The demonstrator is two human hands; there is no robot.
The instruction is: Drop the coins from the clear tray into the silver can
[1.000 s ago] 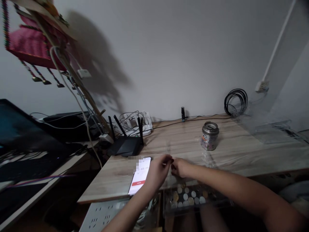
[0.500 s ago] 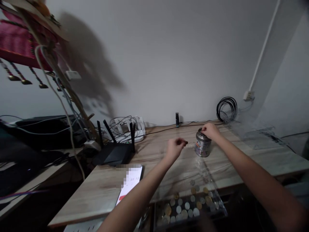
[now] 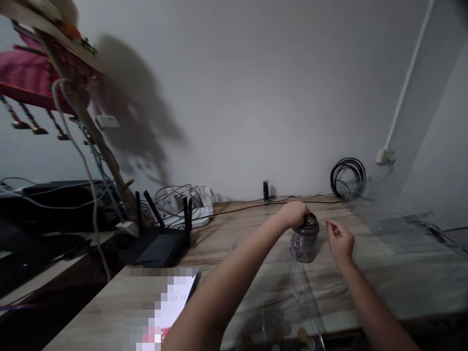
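A round patterned tin (image 3: 304,243) with a dark metal top stands upright on the wooden table. My left hand (image 3: 295,214) is at its top, fingers bent down over the lid; the fingertips and anything in them are hidden. Just right of the tin, apart from it, my right hand (image 3: 341,241) is raised with thumb and finger pinched together, red nails showing. Whether it holds something small I cannot make out. Several coins (image 3: 302,334), silver and gold-coloured, lie in a clear plastic tray (image 3: 315,321) at the bottom edge, partly cut off.
A lit phone (image 3: 175,302) lies left of my left forearm. Behind it stand a black router (image 3: 157,246) and a white power strip with tangled cables (image 3: 199,214). A small dark bottle (image 3: 265,191) and coiled black cable (image 3: 348,178) are by the wall. Clear plastic (image 3: 405,229) sits at right.
My left hand has moved right and up to the tin's top. My right hand has left the tin's top and shifted to its right side. The view has tilted up, so fewer coins show.
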